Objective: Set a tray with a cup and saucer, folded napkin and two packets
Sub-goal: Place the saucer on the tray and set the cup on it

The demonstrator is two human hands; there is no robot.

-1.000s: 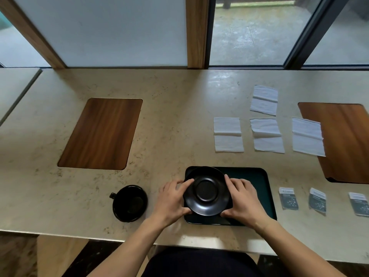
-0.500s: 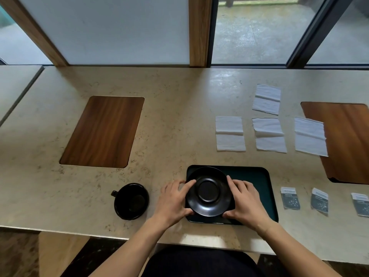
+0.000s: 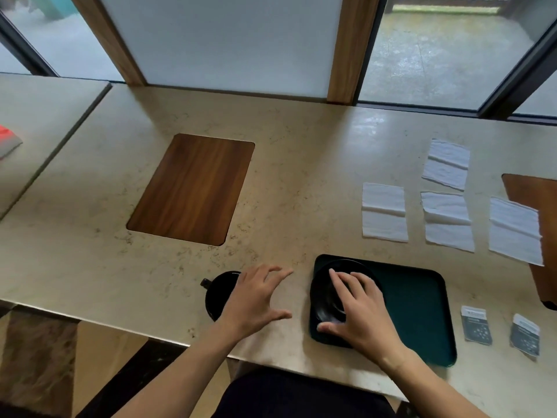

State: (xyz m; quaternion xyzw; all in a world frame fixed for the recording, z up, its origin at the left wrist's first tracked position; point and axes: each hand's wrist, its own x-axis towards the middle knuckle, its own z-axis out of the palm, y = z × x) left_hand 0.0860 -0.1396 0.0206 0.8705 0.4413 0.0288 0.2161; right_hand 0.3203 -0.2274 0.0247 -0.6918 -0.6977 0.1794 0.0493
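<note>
Fingers (image 3: 272, 271) of the left hand (image 3: 256, 300) are being spread, grasping nothing, just right of the black cup (image 3: 218, 297), while the saucer (image 3: 324, 294) is being steadied under the right hand (image 3: 358, 309).

Wood inlay (image 3: 193, 190) set in stone counter (image 3: 301, 164); red-grey obj (image 3: 7, 141) far left.

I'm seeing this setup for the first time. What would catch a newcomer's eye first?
Two bare hands near the table's front edge: the right hand rests on a black saucer at the left end of a dark green tray, while the left hand hovers spread above a black cup. Four white napkins lie beyond the tray.
</note>
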